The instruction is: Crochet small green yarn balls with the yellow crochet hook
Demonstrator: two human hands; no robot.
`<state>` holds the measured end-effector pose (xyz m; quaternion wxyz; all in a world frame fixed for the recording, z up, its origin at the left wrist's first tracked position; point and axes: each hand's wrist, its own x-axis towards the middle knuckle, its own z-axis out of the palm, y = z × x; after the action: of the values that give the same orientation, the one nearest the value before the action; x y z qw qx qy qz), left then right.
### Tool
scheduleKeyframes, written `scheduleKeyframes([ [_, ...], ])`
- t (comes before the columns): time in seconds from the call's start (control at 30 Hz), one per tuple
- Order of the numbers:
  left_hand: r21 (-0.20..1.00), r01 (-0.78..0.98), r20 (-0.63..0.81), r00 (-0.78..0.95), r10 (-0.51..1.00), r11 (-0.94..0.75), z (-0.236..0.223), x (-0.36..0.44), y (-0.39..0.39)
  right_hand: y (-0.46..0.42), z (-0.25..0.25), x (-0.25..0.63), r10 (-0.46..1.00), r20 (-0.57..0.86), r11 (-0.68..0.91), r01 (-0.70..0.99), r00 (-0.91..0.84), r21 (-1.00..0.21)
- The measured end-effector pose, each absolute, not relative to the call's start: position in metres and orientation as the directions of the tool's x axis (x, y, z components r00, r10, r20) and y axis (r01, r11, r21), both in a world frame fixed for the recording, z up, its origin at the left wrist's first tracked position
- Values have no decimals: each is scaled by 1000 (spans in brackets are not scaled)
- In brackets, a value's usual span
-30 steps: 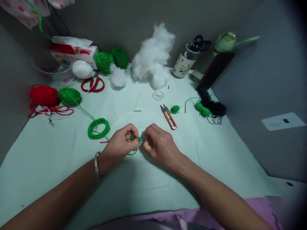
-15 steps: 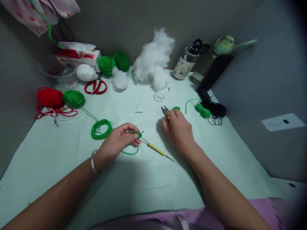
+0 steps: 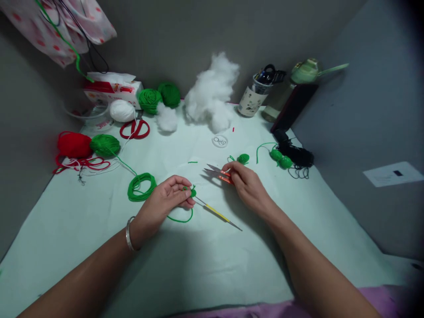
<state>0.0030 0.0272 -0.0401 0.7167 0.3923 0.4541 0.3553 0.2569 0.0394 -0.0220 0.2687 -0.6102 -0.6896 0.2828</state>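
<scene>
Between its thumb and fingers, my left hand (image 3: 170,195) pinches a small green crochet piece (image 3: 193,193). A yellow-handled crochet hook (image 3: 217,212) sticks out from that piece toward the lower right. Green yarn (image 3: 180,221) loops below the hand and runs toward a flat green coil (image 3: 141,187). My right hand (image 3: 247,184) is closed on small orange-handled thread snips (image 3: 224,176), whose parted blades point left toward the crochet piece without touching it. Just beyond the right hand lies a small green crocheted ball (image 3: 243,158).
White stuffing (image 3: 212,95) is heaped at the back beside green yarn balls (image 3: 150,100). Red scissors (image 3: 134,129) and red yarn (image 3: 74,145) lie left. A small dish of rings (image 3: 219,141) sits mid-table. Pen cup (image 3: 253,97), bottle (image 3: 298,84) and black yarn (image 3: 298,152) stand right.
My right hand has lifted the snips off the table beside the green ball and brought them left, uncovering that ball. My left hand keeps its hold; the view has tilted slightly upward.
</scene>
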Motion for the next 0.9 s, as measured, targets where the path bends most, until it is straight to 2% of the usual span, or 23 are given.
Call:
scheduleKeyframes([
  [0.1, 880, -171, -368, 345, 863, 444, -43, 1, 28, 36, -13, 249, 968, -74, 55, 489, -240, -871],
  [0.27, 880, -170, -368, 346, 863, 443, -40, 1, 28, 33, -11, 245, 919, -196, -52, 385, -344, -921],
  [0.7, 887, -165, -355, 355, 865, 432, -42, 3, 28, 24, -21, 232, 904, -213, -63, 377, -371, -924],
  [0.9, 895, -149, -345, 366, 864, 420, -40, 4, 28, 30, -24, 236, 958, -122, 32, 519, -260, -854],
])
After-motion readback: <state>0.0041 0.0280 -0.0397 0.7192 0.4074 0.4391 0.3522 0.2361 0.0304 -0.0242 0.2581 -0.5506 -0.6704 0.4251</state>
